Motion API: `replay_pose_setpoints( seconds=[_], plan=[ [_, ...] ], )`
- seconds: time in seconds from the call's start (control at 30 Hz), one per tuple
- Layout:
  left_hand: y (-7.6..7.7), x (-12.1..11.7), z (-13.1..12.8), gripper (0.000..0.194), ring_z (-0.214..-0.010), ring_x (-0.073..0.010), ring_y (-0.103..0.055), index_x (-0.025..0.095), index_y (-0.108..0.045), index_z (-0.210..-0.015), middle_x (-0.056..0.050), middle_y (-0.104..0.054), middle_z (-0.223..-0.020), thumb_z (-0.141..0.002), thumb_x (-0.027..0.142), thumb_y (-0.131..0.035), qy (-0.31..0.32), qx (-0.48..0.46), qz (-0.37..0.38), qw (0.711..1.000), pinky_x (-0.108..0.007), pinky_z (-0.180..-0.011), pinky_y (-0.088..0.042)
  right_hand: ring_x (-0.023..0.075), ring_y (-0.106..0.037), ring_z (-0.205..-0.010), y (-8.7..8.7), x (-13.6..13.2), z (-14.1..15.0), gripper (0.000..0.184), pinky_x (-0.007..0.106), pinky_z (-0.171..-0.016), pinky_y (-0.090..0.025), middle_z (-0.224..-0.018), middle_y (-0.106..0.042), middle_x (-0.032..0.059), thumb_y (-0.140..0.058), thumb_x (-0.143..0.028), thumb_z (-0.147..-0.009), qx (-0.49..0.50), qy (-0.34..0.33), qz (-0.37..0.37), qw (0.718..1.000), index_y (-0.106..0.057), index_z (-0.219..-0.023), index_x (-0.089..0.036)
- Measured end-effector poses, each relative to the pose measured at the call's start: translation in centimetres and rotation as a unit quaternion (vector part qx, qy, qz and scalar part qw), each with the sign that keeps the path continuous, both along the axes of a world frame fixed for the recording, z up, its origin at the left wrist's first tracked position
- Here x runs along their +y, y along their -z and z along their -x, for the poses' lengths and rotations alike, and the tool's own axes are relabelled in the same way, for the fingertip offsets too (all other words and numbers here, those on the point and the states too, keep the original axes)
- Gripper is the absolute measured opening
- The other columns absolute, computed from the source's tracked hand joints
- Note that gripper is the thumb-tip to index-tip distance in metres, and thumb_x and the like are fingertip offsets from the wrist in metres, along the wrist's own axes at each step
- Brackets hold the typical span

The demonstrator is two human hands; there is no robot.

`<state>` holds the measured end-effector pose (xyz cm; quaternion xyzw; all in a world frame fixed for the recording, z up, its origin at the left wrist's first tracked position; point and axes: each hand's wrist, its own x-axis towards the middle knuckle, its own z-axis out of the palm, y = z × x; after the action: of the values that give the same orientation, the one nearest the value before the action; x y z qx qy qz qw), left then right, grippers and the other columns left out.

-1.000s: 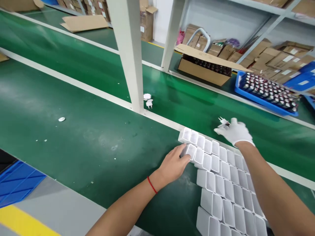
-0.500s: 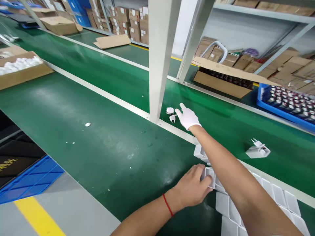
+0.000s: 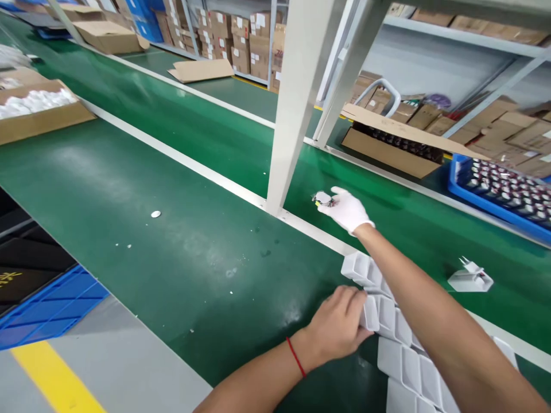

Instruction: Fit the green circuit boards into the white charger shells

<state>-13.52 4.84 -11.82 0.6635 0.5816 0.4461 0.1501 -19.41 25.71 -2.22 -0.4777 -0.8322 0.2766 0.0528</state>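
White fabric covered the right hand [image 3: 348, 210], whose thumb and fingers were partly closed on a white-faced round part [image 3: 322, 199] at their tips; the part appeared to be a small electronic module, though its underside was hard to make out. The hand was over the green belt [image 3: 224, 140], to the right of a pale upright post [image 3: 297, 103]. Nearer the wearer, the bare left hand [image 3: 338, 324] had its fingers and thumb curled around an open white plastic case [image 3: 371, 314] at the end of a row. More white cases [image 3: 402, 362] stood in rows beside that hand, partly under the right forearm. Well to the right of the gloved hand, a separate white case [image 3: 465, 282] lay on the belt with a two-pin plug [image 3: 472, 265] protruding. Beyond that hand were an open carton [image 3: 387, 150] and a loaded blue tray [image 3: 491, 202].
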Motion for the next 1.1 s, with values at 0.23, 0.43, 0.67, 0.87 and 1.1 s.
replay_pose_setpoints(
  seconds=[0.23, 0.43, 0.67, 0.87, 1.1],
  plan=[
    [-1.4, -0.1, 0.8, 0.061, -0.113, -0.0286, -0.064, 0.018, -0.053, -0.128, -0.014, -0.059, -0.119, -0.079, 0.044, -0.077, -0.048, -0.190, -0.083, 0.977, -0.047, -0.097, -0.059, 0.0300, -0.067, -0.117, -4.3, -5.3, -15.2, 0.069, 0.048, -0.104, -0.054, -0.126, -0.071, 0.0092, -0.086, -0.050, -0.064, 0.233, 0.037, 0.059, 0.970, -0.063, -0.124, -0.022],
    [-2.5, -0.7, 0.4, 0.060, -0.113, -0.0266, -0.064, 0.022, -0.054, -0.133, -0.013, -0.063, -0.124, -0.082, 0.045, -0.075, 0.041, -0.238, -0.083, 0.967, -0.040, -0.089, -0.062, 0.0326, -0.072, -0.106, -4.8, -12.3, -23.3, 0.049, 0.050, -0.090, -0.062, -0.113, -0.076, 0.0052, -0.085, -0.060, -0.068, 0.314, 0.005, 0.155, 0.937, -0.074, -0.108, -0.033],
    [-2.9, -1.6, -0.4, 0.067, -0.114, -0.0262, -0.066, 0.022, -0.054, -0.138, -0.015, -0.065, -0.126, -0.080, 0.041, -0.080, 0.132, -0.234, -0.101, 0.958, -0.038, -0.090, -0.062, 0.0236, -0.071, -0.097, -3.6, -16.2, -25.6, 0.045, 0.036, -0.079, -0.061, -0.112, -0.071, 0.0039, -0.079, -0.033, -0.079, 0.258, -0.078, -0.007, 0.963, -0.066, -0.122, -0.033],
    [-2.9, -1.6, -0.2, 0.070, -0.117, -0.0279, -0.066, 0.022, -0.053, -0.141, -0.015, -0.068, -0.126, -0.079, 0.040, -0.081, 0.186, -0.217, -0.108, 0.952, -0.047, -0.101, -0.058, 0.0102, -0.059, -0.064, -5.9, -16.2, -26.1, 0.060, 0.025, -0.055, -0.050, -0.100, -0.064, -0.0006, -0.069, -0.013, -0.081, 0.158, -0.234, -0.156, 0.947, -0.053, -0.134, -0.037],
    [-3.0, -1.5, 0.1, 0.073, -0.118, -0.0286, -0.066, 0.022, -0.052, -0.143, -0.016, -0.067, -0.127, -0.078, 0.039, -0.082, 0.206, -0.209, -0.093, 0.951, -0.047, -0.099, -0.060, 0.0119, -0.058, -0.061, -7.2, -15.8, -25.6, 0.043, 0.027, -0.052, -0.050, -0.091, -0.063, 0.0000, -0.063, -0.017, -0.084, 0.124, -0.255, -0.134, 0.950, -0.056, -0.123, -0.032]
  ],
)
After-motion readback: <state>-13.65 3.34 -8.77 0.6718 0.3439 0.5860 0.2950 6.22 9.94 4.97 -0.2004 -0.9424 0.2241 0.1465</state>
